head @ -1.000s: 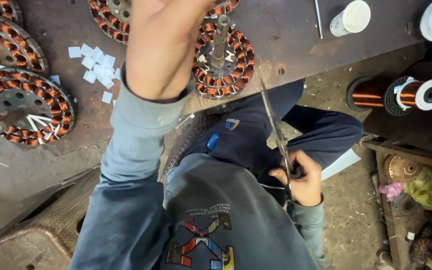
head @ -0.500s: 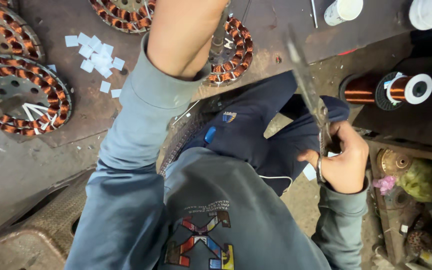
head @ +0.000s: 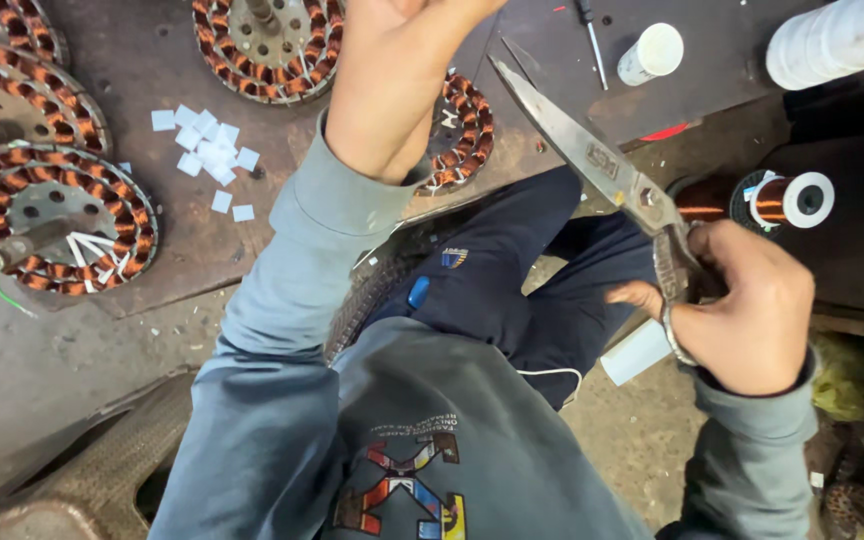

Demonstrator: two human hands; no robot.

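My right hand grips the handles of a large pair of metal scissors. Its blades are together and point up and left, tips over the edge of the dark metal worktable. My left hand reaches forward over a round stator with copper windings; its fingers run off the top edge, so what they hold is hidden. A white strip shows just below my right hand, above my lap.
More copper-wound stators lie on the table, beside several small white paper squares. A white cup, a screwdriver, a white roll and a copper wire spool are at the right.
My right hand has lifted the scissors from beside my lap up and to the right, the blades swinging toward the table. My left hand stays over the stator.
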